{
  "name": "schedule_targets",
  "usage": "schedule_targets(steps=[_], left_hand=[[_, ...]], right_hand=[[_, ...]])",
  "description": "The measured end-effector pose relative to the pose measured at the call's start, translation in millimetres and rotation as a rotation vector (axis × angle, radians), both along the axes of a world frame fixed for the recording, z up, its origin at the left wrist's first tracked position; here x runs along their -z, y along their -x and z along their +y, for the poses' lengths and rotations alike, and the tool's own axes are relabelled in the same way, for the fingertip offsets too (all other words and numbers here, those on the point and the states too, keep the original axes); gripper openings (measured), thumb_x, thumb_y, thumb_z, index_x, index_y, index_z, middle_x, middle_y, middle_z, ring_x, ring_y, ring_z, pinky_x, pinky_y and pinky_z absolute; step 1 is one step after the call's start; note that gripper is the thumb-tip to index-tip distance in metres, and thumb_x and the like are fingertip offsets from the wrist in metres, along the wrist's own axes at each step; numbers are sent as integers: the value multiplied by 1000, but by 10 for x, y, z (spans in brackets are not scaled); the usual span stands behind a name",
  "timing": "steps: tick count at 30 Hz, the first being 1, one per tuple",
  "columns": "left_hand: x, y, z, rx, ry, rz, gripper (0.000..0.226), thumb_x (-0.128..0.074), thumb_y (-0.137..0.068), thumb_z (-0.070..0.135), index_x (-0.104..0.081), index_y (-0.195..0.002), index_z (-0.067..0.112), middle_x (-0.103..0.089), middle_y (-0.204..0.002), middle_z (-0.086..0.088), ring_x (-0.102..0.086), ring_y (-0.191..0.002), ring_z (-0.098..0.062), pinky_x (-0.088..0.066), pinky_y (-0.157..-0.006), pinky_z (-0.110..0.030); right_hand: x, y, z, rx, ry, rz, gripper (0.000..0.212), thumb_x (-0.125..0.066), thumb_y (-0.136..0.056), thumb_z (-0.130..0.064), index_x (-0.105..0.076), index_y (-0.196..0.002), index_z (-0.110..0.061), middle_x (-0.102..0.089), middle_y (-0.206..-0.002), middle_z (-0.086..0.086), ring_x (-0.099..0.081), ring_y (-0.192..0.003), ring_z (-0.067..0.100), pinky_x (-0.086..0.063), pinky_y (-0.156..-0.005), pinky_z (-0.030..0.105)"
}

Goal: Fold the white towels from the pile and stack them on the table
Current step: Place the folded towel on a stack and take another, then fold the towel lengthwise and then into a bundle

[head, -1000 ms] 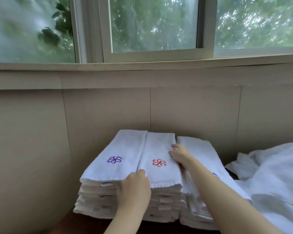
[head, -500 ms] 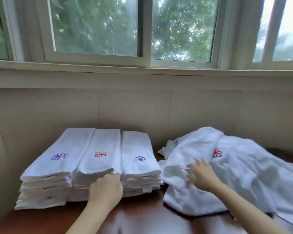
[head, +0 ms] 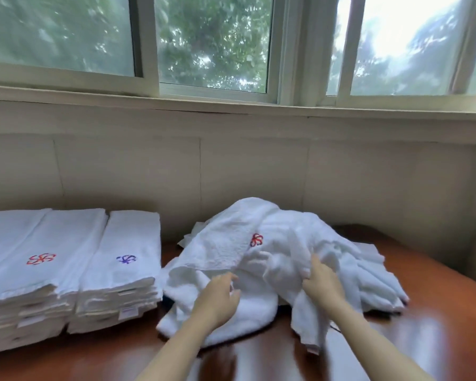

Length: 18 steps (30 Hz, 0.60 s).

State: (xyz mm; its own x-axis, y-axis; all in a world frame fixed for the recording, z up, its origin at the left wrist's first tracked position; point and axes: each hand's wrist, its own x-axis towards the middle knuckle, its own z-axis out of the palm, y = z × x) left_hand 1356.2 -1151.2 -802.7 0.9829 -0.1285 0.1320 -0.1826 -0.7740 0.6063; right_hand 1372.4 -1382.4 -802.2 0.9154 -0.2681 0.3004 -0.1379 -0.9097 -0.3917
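While we looked down at the shiny brown tabletop (head: 437, 320), our right hand (head: 323, 284) had its fingers curled tight round a bunch of cloth in the messy pile of white towels (head: 280, 259). Our left hand (head: 217, 295) lay on a lower fold of the same pile. Its fingers were loose and a little bent, and it held nothing that we could see. The pile sat in the middle of the tabletop, and one towel in it had a red swirl (head: 256, 240) sewn on. Just beside it on the left were the folded stacks (head: 74, 270), set side by side. One top towel had a red flower (head: 41, 259) and the next had a blue flower (head: 126, 259). Small tags (head: 128, 312) poked out of the stack edges, but their writing was too blurry to read.
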Motion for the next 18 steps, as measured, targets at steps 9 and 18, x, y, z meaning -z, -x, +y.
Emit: schedule_targets(steps=[9,18], left_hand=[[30,407,-603,-10,628,417,32,-63,-80,20,-53,-111,18,-62,-98,0,-60,-80,-11,-48,-58,-21],[-141,979,887,42,-264,718,49,-61,-77,25,-58,-124,12,-61,-123,-6,-58,-104,-16,-47,-90,-29]], right_hand=[[160,1215,539,-717,-197,288,7,-58,-82,-21,-53,-87,-23,-61,-86,-8,-58,-83,2,-43,-69,27],[111,1618,348,-557,-307,182,38,-57,-91,-25,-56,-128,-21,-57,-115,-3,-54,-110,10,-40,-97,22]])
